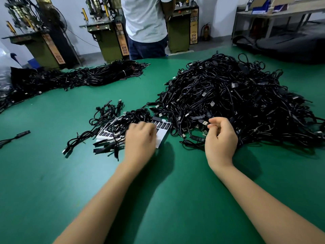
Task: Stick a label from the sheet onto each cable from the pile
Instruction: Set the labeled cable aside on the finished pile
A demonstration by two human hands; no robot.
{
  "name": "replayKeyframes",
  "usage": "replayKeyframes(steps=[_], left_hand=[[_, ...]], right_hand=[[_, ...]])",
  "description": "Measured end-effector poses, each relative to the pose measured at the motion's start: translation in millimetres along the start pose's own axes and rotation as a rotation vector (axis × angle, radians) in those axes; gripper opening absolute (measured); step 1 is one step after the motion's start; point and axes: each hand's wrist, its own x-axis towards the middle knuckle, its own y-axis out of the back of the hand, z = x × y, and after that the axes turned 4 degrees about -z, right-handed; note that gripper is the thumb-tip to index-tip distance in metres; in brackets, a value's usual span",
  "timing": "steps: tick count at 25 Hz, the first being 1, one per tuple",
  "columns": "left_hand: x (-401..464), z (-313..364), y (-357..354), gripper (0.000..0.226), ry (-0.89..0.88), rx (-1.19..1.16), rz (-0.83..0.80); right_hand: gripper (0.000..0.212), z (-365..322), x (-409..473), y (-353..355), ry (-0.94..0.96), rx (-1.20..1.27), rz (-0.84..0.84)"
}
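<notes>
A big pile of black cables [233, 101] covers the right half of the green table [158, 191]. A white label sheet [162, 131] with black labels lies at centre, partly under a small heap of cables [112, 120]. My left hand [140, 143] rests over the sheet, blurred, fingers curled down onto it; whether it pinches a label is hidden. My right hand [221, 138] hovers at the near edge of the big pile, fingers loosely curled beside a USB plug [204, 123], holding nothing that I can see.
A long heap of bundled cables [79, 78] lies at the far left. A single cable end [22, 133] sits at the left edge. A person in a light shirt [146, 23] stands behind the table among green machines [109, 37].
</notes>
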Motion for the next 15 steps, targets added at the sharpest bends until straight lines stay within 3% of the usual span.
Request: replayKeyframes(steps=[3,5,8,11,15], left_hand=[[-11.4,40.0,-21.6,0.031,-0.176,-0.152,-0.286],[-12.1,49.3,-28.2,0.032,-0.212,-0.151,-0.300],[-14.8,51.4,-29.1,0.016,-0.220,-0.163,-0.260],[-16.9,47.3,-21.9,0.008,-0.003,-0.408,-0.278],[-15.9,31.6,1.6,0.019,0.246,-0.733,-0.226]], right_hand=[[0.026,-0.1,4.2,3.3,-0.072,0.030,0.082],[0.027,-0.3,5.6,4.6,-0.100,0.063,0.109],[0.028,1.0,7.5,4.9,-0.102,0.098,0.113],[0.027,2.8,7.0,4.3,-0.059,0.114,0.108],[0.020,3.2,2.7,5.5,0.115,0.073,0.059]])
